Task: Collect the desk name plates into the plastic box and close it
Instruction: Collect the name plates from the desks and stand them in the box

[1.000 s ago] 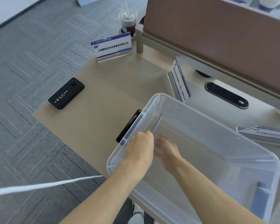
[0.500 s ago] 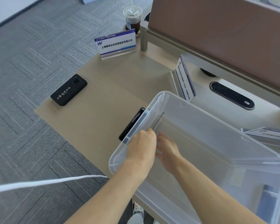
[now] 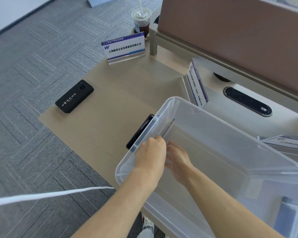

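Note:
A clear plastic box (image 3: 213,121) stands open on the desk, with both my hands inside its left end. A thin clear name plate (image 3: 169,127) stands on edge along the box's left wall. My left hand (image 3: 150,152) curls its fingers on the near end of this plate. My right hand (image 3: 177,160) lies beside it with fingers spread, holding nothing. Another name plate (image 3: 125,47) with blue print stands at the desk's back. A second one (image 3: 196,83) stands by the box's far corner. A third (image 3: 286,143) lies behind the box at the right.
A black phone (image 3: 74,96) lies near the desk's left edge, and another dark phone (image 3: 139,131) lies against the box's outer left wall. An iced drink cup (image 3: 141,19) stands behind the back plate. A brown partition (image 3: 230,31), a cable port (image 3: 248,101) and a white cord (image 3: 50,194) are nearby.
Both hands stay at the left end of the box by the thin plate, hardly moving. Only the view has shifted a little.

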`<action>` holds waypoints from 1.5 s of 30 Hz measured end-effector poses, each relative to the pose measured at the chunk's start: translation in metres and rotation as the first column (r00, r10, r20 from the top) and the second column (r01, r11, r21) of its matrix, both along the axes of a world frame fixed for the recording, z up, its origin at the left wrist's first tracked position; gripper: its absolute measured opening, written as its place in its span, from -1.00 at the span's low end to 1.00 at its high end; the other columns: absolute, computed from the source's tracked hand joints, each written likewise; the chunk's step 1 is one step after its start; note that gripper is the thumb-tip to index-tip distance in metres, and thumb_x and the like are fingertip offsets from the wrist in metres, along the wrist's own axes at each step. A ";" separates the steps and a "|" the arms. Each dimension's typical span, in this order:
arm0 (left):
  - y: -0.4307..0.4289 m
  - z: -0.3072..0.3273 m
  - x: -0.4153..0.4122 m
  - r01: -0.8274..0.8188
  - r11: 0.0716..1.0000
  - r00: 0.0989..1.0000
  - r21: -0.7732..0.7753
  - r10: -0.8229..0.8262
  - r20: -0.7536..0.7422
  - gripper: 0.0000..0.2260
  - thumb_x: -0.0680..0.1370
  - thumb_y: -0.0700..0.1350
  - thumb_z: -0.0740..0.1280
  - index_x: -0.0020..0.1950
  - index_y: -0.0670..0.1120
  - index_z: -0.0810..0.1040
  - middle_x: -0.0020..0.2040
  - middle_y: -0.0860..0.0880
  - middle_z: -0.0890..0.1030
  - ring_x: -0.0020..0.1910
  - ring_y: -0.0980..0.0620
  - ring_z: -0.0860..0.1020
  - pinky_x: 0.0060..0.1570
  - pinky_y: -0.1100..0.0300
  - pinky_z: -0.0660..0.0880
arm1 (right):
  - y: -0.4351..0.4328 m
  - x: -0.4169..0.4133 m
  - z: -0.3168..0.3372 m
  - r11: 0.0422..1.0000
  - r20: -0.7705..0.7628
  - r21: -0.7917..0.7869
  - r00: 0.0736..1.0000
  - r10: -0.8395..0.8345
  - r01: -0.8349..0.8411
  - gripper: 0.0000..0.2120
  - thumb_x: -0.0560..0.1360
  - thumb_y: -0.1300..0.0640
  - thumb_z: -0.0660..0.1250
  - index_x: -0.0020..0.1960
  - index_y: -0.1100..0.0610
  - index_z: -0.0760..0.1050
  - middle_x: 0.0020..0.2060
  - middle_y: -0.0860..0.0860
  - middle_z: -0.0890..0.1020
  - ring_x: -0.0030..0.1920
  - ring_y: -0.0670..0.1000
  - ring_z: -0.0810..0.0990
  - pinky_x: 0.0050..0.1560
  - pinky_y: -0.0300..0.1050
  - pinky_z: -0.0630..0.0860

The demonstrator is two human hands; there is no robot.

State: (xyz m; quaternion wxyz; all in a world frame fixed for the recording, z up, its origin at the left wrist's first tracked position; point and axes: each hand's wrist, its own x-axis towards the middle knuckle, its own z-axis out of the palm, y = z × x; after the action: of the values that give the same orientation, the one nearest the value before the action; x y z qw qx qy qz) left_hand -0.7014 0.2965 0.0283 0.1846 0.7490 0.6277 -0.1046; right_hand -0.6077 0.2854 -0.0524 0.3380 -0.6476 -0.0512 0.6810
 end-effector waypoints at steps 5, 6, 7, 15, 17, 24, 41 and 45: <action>-0.004 0.016 0.002 -0.061 0.998 0.991 0.004 0.060 0.117 -0.80 0.66 -0.29 0.23 0.28 -0.19 0.45 0.16 -0.17 0.65 0.15 -0.20 0.64 -0.10 0.05 0.49 | -0.006 0.002 0.018 1.000 0.007 -0.022 1.000 0.022 -0.022 -0.33 0.58 0.22 0.27 0.63 0.07 0.11 0.33 0.05 0.43 0.37 0.14 0.47 0.39 0.22 0.45; -0.006 0.026 0.003 -0.064 0.998 0.985 0.021 0.060 0.162 -0.82 0.69 -0.20 0.22 0.29 -0.17 0.44 0.17 -0.15 0.63 0.15 -0.18 0.63 -0.12 0.09 0.44 | -0.008 0.005 0.027 1.000 0.012 -0.020 1.000 0.024 -0.024 -0.32 0.57 0.19 0.29 0.63 0.06 0.11 0.30 0.04 0.43 0.35 0.14 0.49 0.37 0.22 0.47; -0.006 0.038 0.005 -0.064 0.997 0.977 0.041 0.054 0.208 -0.81 0.71 -0.11 0.18 0.29 -0.15 0.43 0.16 -0.14 0.62 0.15 -0.17 0.62 -0.13 0.11 0.39 | -0.012 0.009 0.039 1.000 0.023 -0.014 0.999 0.024 -0.024 -0.31 0.54 0.14 0.31 0.62 0.06 0.15 0.30 0.02 0.44 0.32 0.14 0.52 0.34 0.21 0.50; 0.035 0.189 0.085 -0.153 0.977 0.710 -0.146 0.212 0.672 -0.49 0.66 0.26 0.13 0.06 -0.14 0.65 0.05 -0.09 0.69 0.19 -0.17 0.58 0.13 0.07 0.44 | -0.067 0.122 0.193 0.960 0.042 0.226 0.983 -0.181 0.167 -0.88 0.60 0.07 0.31 0.13 0.01 0.49 0.29 0.04 0.55 0.28 0.12 0.54 0.40 0.25 0.41; 0.037 0.220 0.130 -0.088 0.974 0.621 -0.210 0.219 0.752 -0.44 0.62 0.33 0.13 -0.04 -0.14 0.62 0.07 -0.12 0.67 0.20 -0.18 0.58 0.28 -0.02 0.47 | -0.098 0.168 0.228 0.920 0.054 0.300 0.959 -0.279 0.251 -0.86 0.61 0.04 0.31 0.13 0.03 0.52 0.23 0.03 0.59 0.24 0.08 0.57 0.40 0.22 0.42; -0.045 0.257 0.283 0.206 0.911 0.524 -0.357 0.205 0.827 -0.36 0.60 0.37 0.16 0.42 -0.09 0.55 0.29 -0.09 0.60 0.21 -0.08 0.54 0.27 -0.04 0.46 | -0.253 0.337 0.300 0.751 0.175 0.433 0.771 -0.612 0.498 -0.84 0.64 0.00 0.22 0.09 0.03 0.53 0.18 0.06 0.57 0.18 0.09 0.55 0.32 0.14 0.44; -0.285 0.178 0.568 0.363 0.751 0.653 -0.551 0.217 0.726 -0.69 0.66 0.23 0.18 -0.13 0.05 0.42 -0.12 0.02 0.44 -0.17 0.05 0.40 -0.13 0.15 0.37 | -0.546 0.625 0.255 0.588 0.323 0.380 0.494 -0.808 0.714 -0.66 0.65 -0.08 0.22 0.37 0.01 0.38 0.34 0.05 0.47 0.31 0.10 0.49 0.39 0.15 0.40; -0.307 0.142 0.636 0.402 0.708 0.669 -0.581 0.205 0.714 -0.64 0.69 0.25 0.09 -0.13 0.04 0.41 -0.18 0.05 0.39 -0.24 0.12 0.37 -0.18 0.16 0.34 | -0.556 0.653 0.229 0.589 0.350 0.338 0.482 -0.803 0.734 -0.64 0.65 -0.05 0.23 0.40 0.03 0.38 0.34 0.05 0.46 0.39 0.12 0.47 0.44 0.16 0.37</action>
State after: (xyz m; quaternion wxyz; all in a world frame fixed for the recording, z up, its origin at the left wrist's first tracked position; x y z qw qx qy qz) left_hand -0.0657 -0.0100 0.1698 0.6827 0.6326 0.3642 -0.0335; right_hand 0.0457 -0.2703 0.1770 0.6286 -0.7188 0.1164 0.2732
